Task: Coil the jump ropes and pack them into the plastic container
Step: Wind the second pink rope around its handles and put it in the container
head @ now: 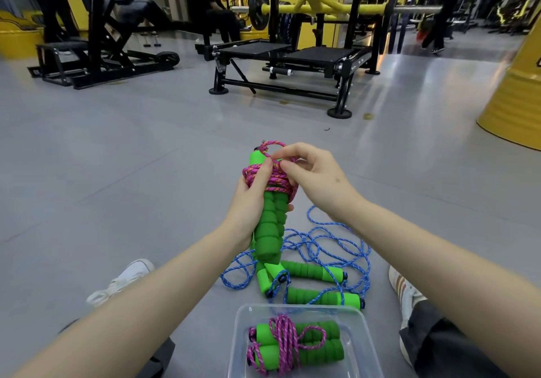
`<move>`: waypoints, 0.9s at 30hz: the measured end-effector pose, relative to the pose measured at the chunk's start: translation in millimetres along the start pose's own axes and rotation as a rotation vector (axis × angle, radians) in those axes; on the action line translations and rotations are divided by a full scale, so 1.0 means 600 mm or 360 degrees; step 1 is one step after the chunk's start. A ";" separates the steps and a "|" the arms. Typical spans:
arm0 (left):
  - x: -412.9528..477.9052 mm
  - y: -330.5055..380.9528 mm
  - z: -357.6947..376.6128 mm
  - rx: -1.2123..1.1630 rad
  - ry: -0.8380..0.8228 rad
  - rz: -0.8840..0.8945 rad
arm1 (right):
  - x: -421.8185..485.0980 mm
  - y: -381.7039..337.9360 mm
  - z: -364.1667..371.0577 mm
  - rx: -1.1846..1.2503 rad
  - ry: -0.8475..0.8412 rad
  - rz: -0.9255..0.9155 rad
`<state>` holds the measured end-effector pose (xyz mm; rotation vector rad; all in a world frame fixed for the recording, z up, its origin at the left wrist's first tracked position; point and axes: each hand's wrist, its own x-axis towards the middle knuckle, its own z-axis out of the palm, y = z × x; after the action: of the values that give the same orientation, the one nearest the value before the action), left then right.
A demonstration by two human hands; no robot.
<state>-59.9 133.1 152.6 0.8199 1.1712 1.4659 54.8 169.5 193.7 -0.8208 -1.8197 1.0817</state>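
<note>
While left hand (pixel 248 202) grips and right hand (pixel 317 178) pinches the pink rope bundle (pixel 270 225), blue ropes (pixel 322 246) lie beside the container (pixel 240 336).

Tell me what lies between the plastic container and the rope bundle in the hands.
In the head view, tangled blue ropes with green handles lie on the grey floor there.

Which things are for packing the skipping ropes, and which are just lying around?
For the job: pink braided jump rope on green foam handles, gripped by the left hand, pinched by the right hand; loose blue jump ropes on the floor; clear plastic container holding a coiled pink rope.
Just there: black weight rack; yellow metal drum.
</note>
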 end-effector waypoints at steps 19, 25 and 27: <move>0.003 -0.005 0.004 0.0067 0.0041 -0.0076 | 0.018 -0.024 0.001 -0.0063 0.0057 0.0106; 0.005 0.009 -0.026 0.0174 0.0062 -0.0019 | 0.032 -0.030 -0.034 -0.0749 0.0081 -0.0078; 0.003 0.011 -0.029 0.0198 0.0017 -0.0042 | 0.032 -0.037 -0.041 -0.0498 0.0042 0.0048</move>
<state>-78.6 130.9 153.7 0.8785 1.2867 1.3880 66.0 185.0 226.7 -1.0423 -1.9879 0.8100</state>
